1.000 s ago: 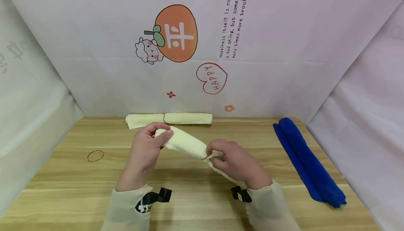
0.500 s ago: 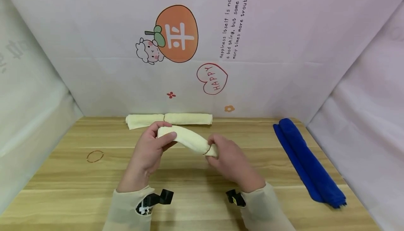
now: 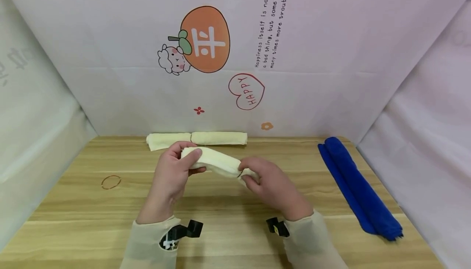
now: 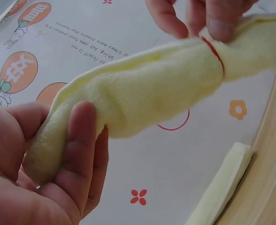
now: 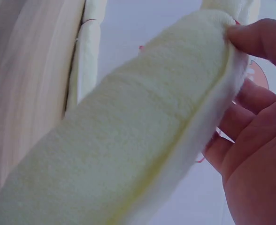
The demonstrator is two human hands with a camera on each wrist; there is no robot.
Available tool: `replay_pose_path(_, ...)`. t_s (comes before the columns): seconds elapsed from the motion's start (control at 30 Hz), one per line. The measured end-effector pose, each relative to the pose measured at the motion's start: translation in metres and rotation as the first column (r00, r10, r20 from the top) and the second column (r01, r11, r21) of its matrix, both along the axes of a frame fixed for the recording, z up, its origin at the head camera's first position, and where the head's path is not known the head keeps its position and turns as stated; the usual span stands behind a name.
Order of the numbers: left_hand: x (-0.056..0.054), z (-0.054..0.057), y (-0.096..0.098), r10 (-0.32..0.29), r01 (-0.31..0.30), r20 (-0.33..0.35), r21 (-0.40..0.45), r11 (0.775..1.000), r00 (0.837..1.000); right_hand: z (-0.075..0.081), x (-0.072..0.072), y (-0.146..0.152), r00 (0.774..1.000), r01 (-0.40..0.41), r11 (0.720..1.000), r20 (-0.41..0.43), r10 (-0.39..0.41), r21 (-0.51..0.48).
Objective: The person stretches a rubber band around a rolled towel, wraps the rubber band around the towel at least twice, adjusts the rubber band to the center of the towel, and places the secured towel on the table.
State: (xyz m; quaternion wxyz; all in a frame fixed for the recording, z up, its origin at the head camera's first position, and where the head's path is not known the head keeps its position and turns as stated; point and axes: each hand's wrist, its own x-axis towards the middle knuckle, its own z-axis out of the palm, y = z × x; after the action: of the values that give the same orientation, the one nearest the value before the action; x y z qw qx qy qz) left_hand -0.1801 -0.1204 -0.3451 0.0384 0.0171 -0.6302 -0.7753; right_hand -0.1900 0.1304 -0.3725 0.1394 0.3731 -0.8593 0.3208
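A pale yellow rolled towel (image 3: 217, 160) hangs above the table between both hands, slanting down to the right. My left hand (image 3: 171, 177) grips its left end, thumb on top and fingers beneath. A red rubber band (image 4: 214, 54) circles the roll partway along, cinching it. Right at that band, my right hand (image 3: 277, 189) pinches the towel between thumb and fingers. The right wrist view shows the loose long edge of the roll and the thumb (image 5: 257, 40) beside the band, which is mostly hidden there.
Against the back wall lies another pale yellow rolled towel (image 3: 220, 138) with a band round its middle. A blue rolled towel (image 3: 358, 191) lies along the right side. One loose rubber band (image 3: 102, 182) rests on the wooden table (image 3: 73, 228) at left. White printed cloth encloses the table.
My right hand shifted left and gripped round the towel at the band, then drew back slightly to a fingertip pinch. The towel's tail is lifted and turned. My left hand barely moved.
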Motion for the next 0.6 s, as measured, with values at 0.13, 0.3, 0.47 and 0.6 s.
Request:
replay_pose_path(0.13,0.000,0.000,0.000,0.016,-0.017,0.038,0.036,0.999,0.999,-0.003,0.000,-0.006,1.000,-0.013,0.999,-0.009,0.013,0.041)
replay_pose_path(0.3,-0.001,0.000,0.001,-0.003,-0.002,0.057,0.100,0.995,0.998,-0.008,0.001,-0.011,1.000,0.026,0.997,0.008,-0.026,0.066)
replay_pose_path(0.47,-0.001,-0.001,0.000,-0.003,-0.004,0.066,0.104,0.995,0.998,-0.012,0.000,-0.013,0.998,0.021,1.000,-0.067,-0.021,0.006)
replay_pose_path(0.6,-0.001,-0.001,-0.003,0.010,-0.018,0.070,0.111,0.994,0.998,-0.016,-0.003,-0.009,0.992,-0.058,0.996,-0.113,0.049,-0.073)
